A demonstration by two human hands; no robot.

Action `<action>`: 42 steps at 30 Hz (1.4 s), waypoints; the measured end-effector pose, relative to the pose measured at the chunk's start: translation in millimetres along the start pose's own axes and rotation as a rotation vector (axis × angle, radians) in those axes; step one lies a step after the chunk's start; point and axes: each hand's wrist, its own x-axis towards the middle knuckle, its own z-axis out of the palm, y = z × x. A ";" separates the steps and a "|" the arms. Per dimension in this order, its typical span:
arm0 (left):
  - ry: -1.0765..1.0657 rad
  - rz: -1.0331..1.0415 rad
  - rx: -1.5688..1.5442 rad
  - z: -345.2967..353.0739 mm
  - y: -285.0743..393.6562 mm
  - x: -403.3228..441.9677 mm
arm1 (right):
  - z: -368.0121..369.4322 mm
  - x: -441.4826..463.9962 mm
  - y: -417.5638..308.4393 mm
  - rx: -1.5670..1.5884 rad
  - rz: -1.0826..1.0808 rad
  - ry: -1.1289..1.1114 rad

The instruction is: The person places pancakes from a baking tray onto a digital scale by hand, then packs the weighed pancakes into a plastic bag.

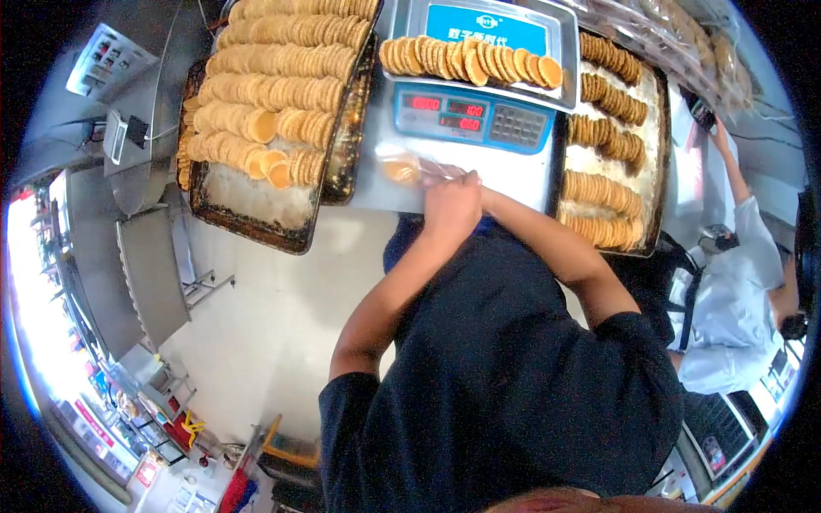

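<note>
My left hand point(453, 205) is closed at the gathered end of a clear plastic bag point(399, 168), over the front edge of the metal table. Round golden cookies show through the plastic, slightly blurred. Reaching in from the other side, my right hand point(443, 173) is also closed at the bag's neck, its fingers partly hidden by the left hand. Just beyond them stands a blue digital scale point(470, 120) with red digits lit. A row of cookies point(470, 61) lies on its metal pan.
On the left, a dark baking tray point(256, 224) carries several rows of cookies. Another tray point(654, 171) with cookie rows lies right of the scale. Bagged goods point(684, 34) are piled at the back right. A person in a white top point(727, 299) works at the right.
</note>
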 end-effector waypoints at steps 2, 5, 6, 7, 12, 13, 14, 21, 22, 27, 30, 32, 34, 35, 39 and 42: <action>-0.003 -0.022 -0.007 -3.2 0.7 -2.9 | -6.3 -10.8 -0.1 0.054 -0.014 -0.039; -0.072 -0.016 -0.011 0.8 2.4 -2.8 | -6.8 -2.2 0.0 -0.010 -0.002 -0.040; -0.016 0.008 -0.031 3.9 3.3 -2.2 | -4.6 1.6 -12.0 0.031 0.035 -0.052; 0.037 0.031 -0.050 5.3 4.8 -2.7 | -2.6 5.4 -23.1 0.072 0.072 -0.063; 0.145 -0.013 -0.007 -0.3 8.3 -1.4 | 3.4 11.3 -3.3 0.063 0.100 -0.082; 0.194 -0.023 0.009 -3.2 7.3 -2.6 | 3.3 5.9 -3.7 0.026 0.082 -0.075; 0.210 -0.035 0.023 -2.6 7.7 -4.7 | 1.2 1.8 -4.9 -0.011 0.069 -0.068; 0.014 -0.103 0.179 29.8 0.7 -5.8 | -3.5 -11.1 -24.6 -0.230 0.105 0.014; 0.040 -0.102 0.067 28.9 -3.3 -8.4 | -2.6 -7.6 -24.8 -0.243 0.107 0.017; 0.255 -0.119 0.053 27.6 -9.8 -5.9 | -5.1 -3.9 -25.0 -0.311 0.114 0.020; 0.240 -0.174 0.032 9.3 -7.9 -6.6 | -5.5 0.0 -21.4 -0.344 0.109 0.011; 0.194 -0.192 -0.044 15.4 -11.7 -3.6 | -5.4 6.6 -18.8 -0.362 0.105 0.010; 0.173 -0.169 0.010 20.2 -11.7 1.9 | -5.8 10.8 -14.9 -0.377 0.101 0.004; 0.138 -0.151 0.055 23.0 -13.3 2.3 | -5.8 12.7 -11.9 -0.383 0.098 0.004; 0.118 -0.193 0.013 21.2 -12.6 8.0 | -4.7 20.5 -4.4 -0.413 0.089 -0.011; 0.047 -0.215 0.015 5.2 -7.1 10.0 | -3.0 25.8 -0.7 -0.449 0.077 -0.034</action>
